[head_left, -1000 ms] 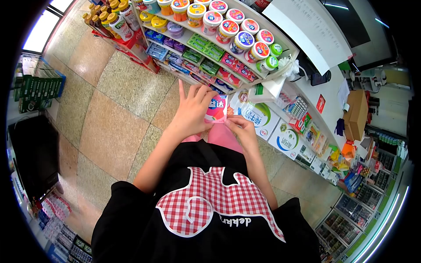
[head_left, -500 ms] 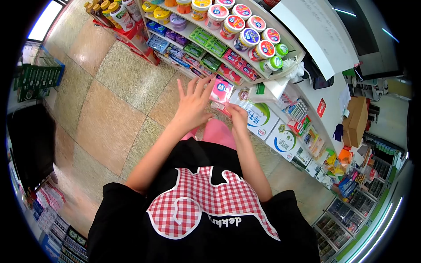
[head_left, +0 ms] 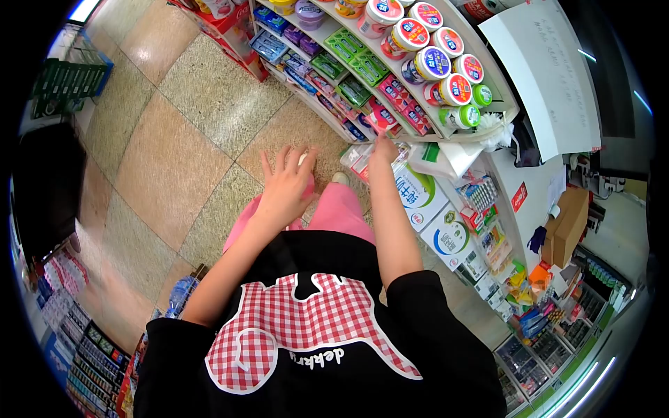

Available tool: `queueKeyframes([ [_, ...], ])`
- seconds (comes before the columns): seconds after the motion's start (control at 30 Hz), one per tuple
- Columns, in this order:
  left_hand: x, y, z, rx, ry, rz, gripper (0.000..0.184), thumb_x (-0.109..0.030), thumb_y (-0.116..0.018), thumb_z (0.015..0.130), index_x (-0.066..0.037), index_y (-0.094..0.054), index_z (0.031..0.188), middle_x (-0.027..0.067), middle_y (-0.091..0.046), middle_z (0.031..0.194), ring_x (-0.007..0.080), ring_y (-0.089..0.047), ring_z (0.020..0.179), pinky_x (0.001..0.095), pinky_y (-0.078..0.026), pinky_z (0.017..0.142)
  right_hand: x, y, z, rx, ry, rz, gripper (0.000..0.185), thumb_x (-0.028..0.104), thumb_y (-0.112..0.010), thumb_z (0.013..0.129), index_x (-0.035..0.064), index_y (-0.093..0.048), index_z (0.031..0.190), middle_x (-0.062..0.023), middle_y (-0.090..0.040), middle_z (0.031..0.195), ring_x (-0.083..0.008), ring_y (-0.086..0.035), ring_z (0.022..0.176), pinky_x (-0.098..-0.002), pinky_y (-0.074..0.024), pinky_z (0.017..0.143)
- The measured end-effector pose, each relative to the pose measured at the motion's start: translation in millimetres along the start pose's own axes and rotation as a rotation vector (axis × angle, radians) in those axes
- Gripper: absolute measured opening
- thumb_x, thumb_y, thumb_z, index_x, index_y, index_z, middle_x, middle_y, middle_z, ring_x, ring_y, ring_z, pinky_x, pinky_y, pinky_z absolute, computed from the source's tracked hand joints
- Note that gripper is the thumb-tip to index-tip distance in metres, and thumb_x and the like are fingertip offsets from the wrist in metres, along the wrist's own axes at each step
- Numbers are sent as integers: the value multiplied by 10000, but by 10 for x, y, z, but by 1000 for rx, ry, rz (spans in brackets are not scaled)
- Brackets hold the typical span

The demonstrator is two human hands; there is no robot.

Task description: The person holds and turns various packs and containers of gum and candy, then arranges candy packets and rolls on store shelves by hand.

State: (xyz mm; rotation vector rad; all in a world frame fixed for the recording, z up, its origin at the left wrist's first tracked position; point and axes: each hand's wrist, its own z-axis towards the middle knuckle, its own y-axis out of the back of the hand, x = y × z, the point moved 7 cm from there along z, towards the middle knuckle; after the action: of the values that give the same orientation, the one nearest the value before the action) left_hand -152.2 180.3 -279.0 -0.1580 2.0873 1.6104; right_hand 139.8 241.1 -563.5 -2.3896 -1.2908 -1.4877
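Observation:
My right hand (head_left: 382,150) reaches to the lower tier of the gum shelf (head_left: 433,134). Its fingertips are closed at the near edge of a pink gum pack (head_left: 380,118), which sits tilted among other packs on that tier. My left hand (head_left: 284,185) hangs over the floor in front of my pink trousers (head_left: 343,213), fingers spread and nothing in it. Rows of green gum packs (head_left: 348,47) and pink-red gum packs (head_left: 404,103) fill the tiers beside the right hand. Round gum tubs (head_left: 436,63) stand on the top.
White milk cartons (head_left: 446,235) stand below the counter (head_left: 514,182) on the right, beside a plastic bag (head_left: 446,159). A red display box (head_left: 221,35) is at the shelf's far end. Tiled floor (head_left: 167,160) stretches to the left, with a black object (head_left: 49,188) at its edge.
My right hand has carried the pink gum pack from in front of the shelf onto its lower tier. My left hand has drawn back from the pack, and the view has shifted.

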Motion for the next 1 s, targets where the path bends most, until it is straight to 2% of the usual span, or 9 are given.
queueKeyframes([
  [0.1,88,-7,-24,-14,44,16,945,-293,-817,694,-127,-352,1500,107,-399,1452,354,-346,1378,708,-164,1126,91,-4,53,-101,-22,-25,311,244,-717,922,-43,-696,804,-77,-697,751,-197,-626,644,-366,-498,599],
  [0.2,134,-18,-51,-20,64,22,945,-298,-818,699,-131,-349,1502,105,-394,1460,354,-344,1378,702,-168,1129,291,-19,-146,-186,-65,252,243,174,-751,892,-46,-676,822,-88,-681,718,-188,-626,628,-321,-504,553],
  [0.3,177,-46,-96,-27,63,35,944,-296,-816,705,-130,-344,1505,107,-388,1469,360,-339,1380,700,-171,1130,289,-93,-16,-208,-25,369,216,131,-782,858,-52,-666,866,-90,-663,692,-174,-614,585,-278,-506,515],
  [0.43,201,-58,-121,-13,78,-4,824,-254,-765,765,-89,-383,1477,130,-405,1464,399,-354,1370,720,-163,1117,314,-154,-14,-173,-72,292,235,149,-800,840,-55,-684,839,-98,-685,712,-170,-597,537,-281,-503,481],
  [0.53,240,-104,-145,10,97,40,920,-293,-803,728,-118,-342,1505,118,-378,1480,374,-324,1388,692,-179,1129,321,-198,-47,-167,-51,211,246,158,-813,829,-45,-673,823,-105,-691,725,-176,-597,525,-282,-498,476],
  [0.7,243,-94,-140,36,116,35,876,-263,-793,745,-99,-362,1490,124,-389,1478,388,-341,1381,703,-173,1126,337,-225,-55,-176,-10,125,294,154,-838,803,-27,-608,775,-115,-680,726,-189,-609,513,-286,-513,482],
  [0.8,251,-89,-152,39,123,34,867,-247,-793,745,-92,-368,1484,128,-394,1476,391,-349,1378,707,-174,1125,295,-190,-94,-202,-11,13,240,273,-797,823,36,-777,853,-103,-739,759,-191,-659,594,-340,-517,586],
  [0.9,274,-119,-160,54,134,56,870,-277,-786,754,-99,-360,1492,121,-384,1481,387,-334,1381,688,-181,1131,363,-160,-128,-179,117,-86,213,237,-773,843,30,-779,895,-99,-717,724,-189,-656,598,-352,-514,594],
  [1.0,276,-118,-152,60,143,50,867,-289,-781,761,-101,-359,1494,118,-379,1483,385,-328,1381,679,-186,1133,365,-170,-145,-66,226,-37,185,61,-722,839,-58,-728,979,-140,-713,817,-188,-629,533,-279,-467,463],
])
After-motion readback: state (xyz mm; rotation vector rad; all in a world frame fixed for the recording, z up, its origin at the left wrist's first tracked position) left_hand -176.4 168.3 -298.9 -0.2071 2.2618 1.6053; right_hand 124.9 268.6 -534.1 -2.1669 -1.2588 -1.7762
